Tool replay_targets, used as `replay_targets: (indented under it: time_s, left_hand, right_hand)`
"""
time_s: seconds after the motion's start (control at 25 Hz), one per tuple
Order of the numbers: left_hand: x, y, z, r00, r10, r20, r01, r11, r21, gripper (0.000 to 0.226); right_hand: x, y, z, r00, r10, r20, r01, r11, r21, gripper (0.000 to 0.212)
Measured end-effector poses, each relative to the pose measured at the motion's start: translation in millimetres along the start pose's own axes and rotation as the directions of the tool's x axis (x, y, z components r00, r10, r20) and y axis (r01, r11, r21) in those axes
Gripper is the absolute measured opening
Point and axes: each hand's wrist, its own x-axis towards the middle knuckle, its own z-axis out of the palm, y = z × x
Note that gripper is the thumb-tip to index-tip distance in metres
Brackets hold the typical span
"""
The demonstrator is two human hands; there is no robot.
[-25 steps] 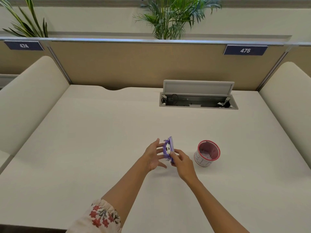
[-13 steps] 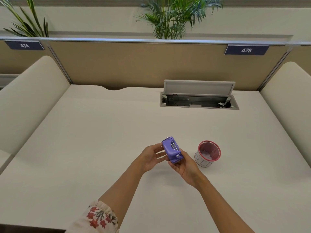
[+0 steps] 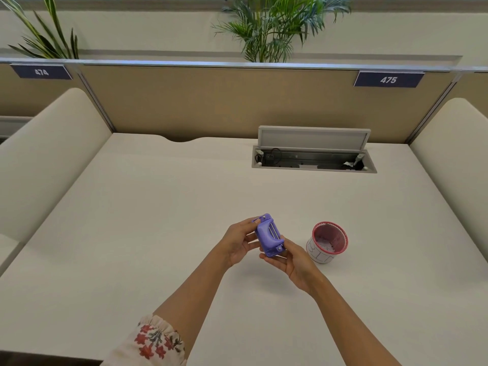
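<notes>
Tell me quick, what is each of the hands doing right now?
Left hand: gripping the far end of the small purple plastic device.
Right hand: gripping its near end.

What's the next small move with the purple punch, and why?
Probably shift the purple punch rightward over the pink mesh cup. Both the left hand and right hand hold it above the desk, the cup stands open just to its right, and pale scraps seem to lie inside.
</notes>
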Motion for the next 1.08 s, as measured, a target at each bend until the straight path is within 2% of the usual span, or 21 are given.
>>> replay_targets:
  time_s: [0.08, 0.36, 0.52, 0.64, 0.72, 0.8, 0.88, 0.96, 1.08]
  left_hand:
    - [0, 0, 1, 1.0, 0.008, -0.004, -0.008, 1.0, -0.009, 0.026]
    - [-1, -3, -3, 1.0, -0.013, -0.021, 0.014, 0.999, 0.044, 0.018]
    - [-1, -5, -4, 0.999, -0.026, -0.035, 0.027, 0.999, 0.034, 0.017]
    - [-3, -1, -9, 0.999, -0.035, -0.023, 0.036, 0.998, 0.059, 0.018]
    - [-4, 3, -13, 0.997, -0.077, -0.013, 0.078, 0.996, 0.051, 0.017]
    - [-5, 8, -16, 0.989, -0.149, -0.008, 0.149, 0.989, 0.008, 0.025]
    - [-4, 11, -16, 0.98, -0.2, -0.02, 0.201, 0.975, 0.09, 0.026]
    - [-3, 11, -14, 0.97, -0.24, -0.027, 0.24, 0.943, 0.232, 0.022]
    - [-2, 11, -13, 0.933, -0.359, -0.032, 0.355, 0.901, 0.25, 0.022]
  right_hand:
    - [1, 0, -3, 1.0, -0.004, -0.021, 0.004, 1.0, -0.017, 0.03]
    - [3, 0, -11, 0.996, -0.067, -0.053, 0.051, 0.966, -0.253, 0.024]
    - [3, 5, -7, 0.988, -0.12, -0.094, 0.086, 0.949, -0.303, 0.023]
    - [2, 3, -5, 0.989, -0.131, -0.07, 0.103, 0.945, -0.311, 0.025]
    - [0, -4, -6, 0.995, -0.095, -0.027, 0.079, 0.933, -0.35, 0.028]
    - [-3, -13, -10, 0.998, -0.053, 0.022, 0.057, 0.91, -0.41, 0.028]
    - [-4, -21, -14, 0.998, -0.04, 0.051, 0.059, 0.882, -0.468, 0.025]
    - [-3, -27, -15, 0.997, -0.065, 0.027, 0.07, 0.86, -0.506, 0.02]
    - [2, -28, -13, 0.988, -0.136, -0.079, 0.076, 0.852, -0.519, 0.016]
